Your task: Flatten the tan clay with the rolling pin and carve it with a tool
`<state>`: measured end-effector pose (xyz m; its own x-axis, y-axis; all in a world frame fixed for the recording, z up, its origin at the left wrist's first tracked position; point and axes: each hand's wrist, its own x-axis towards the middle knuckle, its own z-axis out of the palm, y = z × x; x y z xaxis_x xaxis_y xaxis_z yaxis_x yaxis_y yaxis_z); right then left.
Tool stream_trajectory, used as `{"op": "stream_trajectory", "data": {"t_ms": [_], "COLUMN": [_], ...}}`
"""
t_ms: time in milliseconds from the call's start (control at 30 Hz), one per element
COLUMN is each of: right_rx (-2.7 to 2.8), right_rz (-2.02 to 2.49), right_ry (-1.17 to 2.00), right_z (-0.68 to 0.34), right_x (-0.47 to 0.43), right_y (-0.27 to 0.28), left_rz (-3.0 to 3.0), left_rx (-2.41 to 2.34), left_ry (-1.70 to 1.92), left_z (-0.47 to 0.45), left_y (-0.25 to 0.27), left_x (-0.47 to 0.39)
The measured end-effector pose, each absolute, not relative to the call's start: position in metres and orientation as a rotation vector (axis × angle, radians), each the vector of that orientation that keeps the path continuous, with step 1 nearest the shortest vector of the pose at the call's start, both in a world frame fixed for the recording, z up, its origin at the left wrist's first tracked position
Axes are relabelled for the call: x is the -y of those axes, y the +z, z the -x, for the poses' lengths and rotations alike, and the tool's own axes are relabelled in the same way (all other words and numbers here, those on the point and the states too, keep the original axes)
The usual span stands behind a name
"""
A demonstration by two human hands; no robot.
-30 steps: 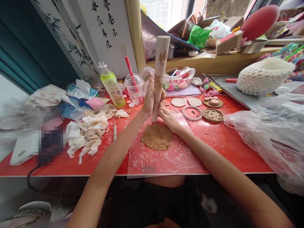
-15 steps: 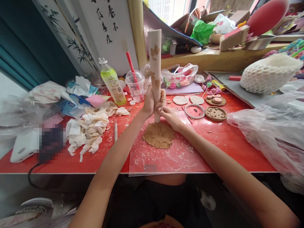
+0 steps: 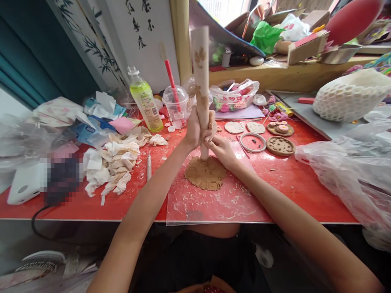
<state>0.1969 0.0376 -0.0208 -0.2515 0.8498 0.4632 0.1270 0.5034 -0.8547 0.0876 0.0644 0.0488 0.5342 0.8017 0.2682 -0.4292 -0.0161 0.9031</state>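
The person's left hand [image 3: 194, 130] is clasping a pale, brown-smeared cylindrical rod [image 3: 200, 77], holding it nearly upright. The right hand [image 3: 222, 148] is gripping the same rod just below. The rod's bottom end seems to be touching the far part of a flat, dented brown clay slab [image 3: 205, 176], though motion is slightly blurring the view. The slab is lying on a clear plastic sheet [image 3: 214, 209] over a red bench [image 3: 301, 191]. To the right, a pale thin ring [image 3: 253, 151] is lying near a dark-spotted brown clay disc [image 3: 280, 146].
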Motion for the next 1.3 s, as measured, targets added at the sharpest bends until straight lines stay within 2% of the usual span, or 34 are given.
{"op": "stream_trajectory", "data": {"t_ms": [133,867,1300], "right_rx": [1.710,1.856,1.866], "right_rz": [0.840,0.894,0.833], "right_ry": [0.762,0.878,0.844], "right_z": [-0.197,-0.198,-0.196], "right_x": [-0.036,-0.042,-0.035], "right_y": [-0.019,-0.027,-0.018], "left_rz": [-1.274,-1.063,-1.292], "left_rx": [-0.479,-0.409,-0.557], "left_ry": [1.090,1.084,1.122], "left_z": [-0.090,-0.083,-0.079], "left_y": [0.053,0.050,0.050], "left_x": [-0.056,-0.055,-0.045]}}
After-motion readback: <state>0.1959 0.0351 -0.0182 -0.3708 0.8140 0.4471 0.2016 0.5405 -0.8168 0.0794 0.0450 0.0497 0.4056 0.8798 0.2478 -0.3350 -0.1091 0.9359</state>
